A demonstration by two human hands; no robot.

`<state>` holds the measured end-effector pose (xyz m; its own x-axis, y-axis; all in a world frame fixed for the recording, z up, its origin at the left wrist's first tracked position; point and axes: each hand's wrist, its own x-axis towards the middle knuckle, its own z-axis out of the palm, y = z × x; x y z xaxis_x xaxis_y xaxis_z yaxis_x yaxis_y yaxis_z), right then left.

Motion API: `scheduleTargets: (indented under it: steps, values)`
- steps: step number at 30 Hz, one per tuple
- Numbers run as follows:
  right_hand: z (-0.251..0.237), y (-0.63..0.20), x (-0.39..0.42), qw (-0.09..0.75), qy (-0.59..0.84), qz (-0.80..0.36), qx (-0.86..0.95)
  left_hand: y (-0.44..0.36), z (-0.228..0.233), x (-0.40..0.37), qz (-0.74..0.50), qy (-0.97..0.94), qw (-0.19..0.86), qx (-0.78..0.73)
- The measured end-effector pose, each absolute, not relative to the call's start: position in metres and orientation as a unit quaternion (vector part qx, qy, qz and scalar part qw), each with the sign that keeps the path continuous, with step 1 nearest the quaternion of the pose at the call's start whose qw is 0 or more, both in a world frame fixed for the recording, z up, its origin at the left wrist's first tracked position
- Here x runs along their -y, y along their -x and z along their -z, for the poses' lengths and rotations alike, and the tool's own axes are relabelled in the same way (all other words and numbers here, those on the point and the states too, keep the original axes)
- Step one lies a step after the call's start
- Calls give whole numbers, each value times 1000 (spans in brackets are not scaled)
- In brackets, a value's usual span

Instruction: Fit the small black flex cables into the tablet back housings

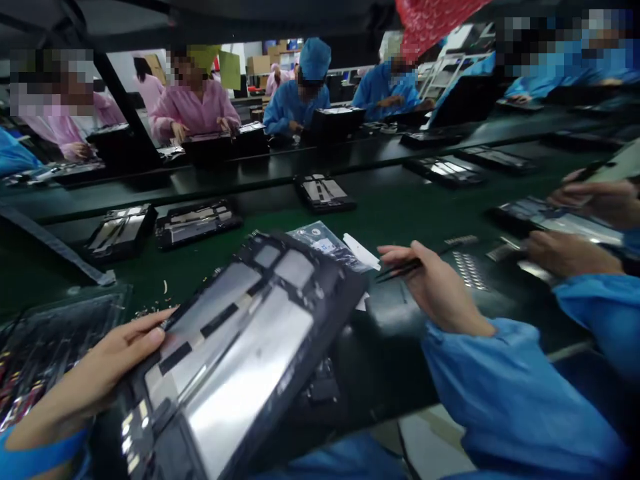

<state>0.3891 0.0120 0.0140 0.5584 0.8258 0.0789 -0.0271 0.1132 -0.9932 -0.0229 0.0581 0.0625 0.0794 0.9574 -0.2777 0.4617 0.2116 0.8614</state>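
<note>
My left hand grips the left edge of an opened tablet, thumb on top. The tablet is tilted above the bench, its inner side up, with silvery metal sheets and dark strips in a black frame. My right hand is closed around black tweezers, whose tips point left, apart from the tablet. A clear plastic bag with a white label lies behind the tablet, beside a white strip. Rows of small metal pieces lie to the right of my right hand.
A clear tray of small parts sits at the left. More opened tablets lie along the green bench. At right, a co-worker's hands work over another tablet. Several people in pink or blue work across the line.
</note>
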Motion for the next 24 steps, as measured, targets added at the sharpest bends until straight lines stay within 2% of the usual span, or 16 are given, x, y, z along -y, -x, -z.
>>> scheduleTargets:
  steps: [3,7,10,14,24]
  values:
    - [10,-400,-3,648,606,-318,336,22,-59,-76,-114,-653,492,-565]
    - [36,-395,1,622,621,-312,361,11,-52,-93,-39,-759,413,-502]
    - [48,-393,-5,593,627,-304,404,3,-50,-97,-59,-801,337,-492]
    - [58,-392,-18,570,624,-278,457,-3,-49,-94,-146,-814,195,-528]
    - [72,-394,-34,566,620,-221,497,-6,-41,-94,-124,-780,223,-571]
